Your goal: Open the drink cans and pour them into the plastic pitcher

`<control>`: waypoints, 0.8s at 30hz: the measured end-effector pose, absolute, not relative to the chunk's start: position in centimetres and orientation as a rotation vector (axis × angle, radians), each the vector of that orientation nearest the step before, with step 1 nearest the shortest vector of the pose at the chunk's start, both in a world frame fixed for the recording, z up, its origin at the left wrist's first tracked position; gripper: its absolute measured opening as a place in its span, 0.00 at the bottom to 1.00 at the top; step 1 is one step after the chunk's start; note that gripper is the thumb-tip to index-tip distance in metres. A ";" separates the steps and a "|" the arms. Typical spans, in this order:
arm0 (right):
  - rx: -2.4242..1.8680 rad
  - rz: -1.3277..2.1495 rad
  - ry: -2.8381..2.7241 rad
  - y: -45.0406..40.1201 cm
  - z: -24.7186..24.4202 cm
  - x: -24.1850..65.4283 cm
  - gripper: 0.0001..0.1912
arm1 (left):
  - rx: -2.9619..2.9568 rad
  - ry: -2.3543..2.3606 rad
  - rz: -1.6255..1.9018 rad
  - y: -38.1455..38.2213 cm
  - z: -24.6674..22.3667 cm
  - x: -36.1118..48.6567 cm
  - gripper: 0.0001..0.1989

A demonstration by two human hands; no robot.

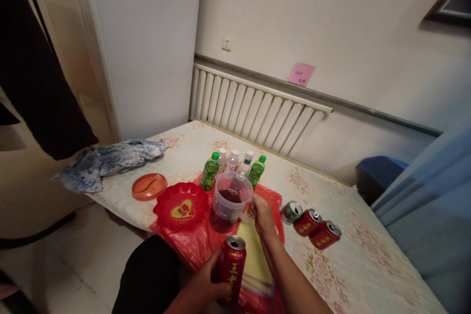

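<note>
My left hand (206, 279) is wrapped round a red drink can (235, 265) with yellow lettering, held nearly upright, its top opened. My right hand (263, 216) is closed on the handle side of a clear plastic measuring jug (235, 191) holding dark brown liquid. The jug is just beyond the can, above or on a red plastic sheet (184, 245); I cannot tell whether it touches. Under my right forearm lies a yellow cloth (253, 260). A red scalloped plate (172, 213) with a gold heart is left of the jug.
Several bottles with green or white caps, such as a green bottle (210, 171), stand behind the jug. To the right, three opened cans, including a red can (326, 234), rest on the floral tablecloth (356, 265). An orange-red round lid (149, 187) and a blue-patterned cloth (114, 159) lie left.
</note>
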State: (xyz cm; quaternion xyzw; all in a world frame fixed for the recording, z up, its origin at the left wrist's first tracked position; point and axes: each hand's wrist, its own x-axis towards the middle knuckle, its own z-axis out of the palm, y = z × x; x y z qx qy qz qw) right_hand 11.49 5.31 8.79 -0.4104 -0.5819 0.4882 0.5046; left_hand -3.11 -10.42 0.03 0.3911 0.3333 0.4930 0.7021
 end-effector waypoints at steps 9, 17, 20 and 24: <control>-1.015 1.092 -1.211 4.2 9.8 9.8 0.21 | 0.817 0.861 1.099 -11.7 0.0 -4.4 0.44; -0.968 1.020 -1.161 3.3 14.2 12.0 0.21 | 0.870 0.954 1.115 -12.2 -0.5 -4.7 0.40; -1.005 0.995 -1.152 2.3 16.1 13.7 0.21 | 0.882 0.957 1.153 -12.0 -0.9 -4.6 0.40; -1.079 1.031 -1.124 0.7 17.7 16.5 0.22 | 0.914 0.911 1.228 -11.2 -1.6 -4.3 0.42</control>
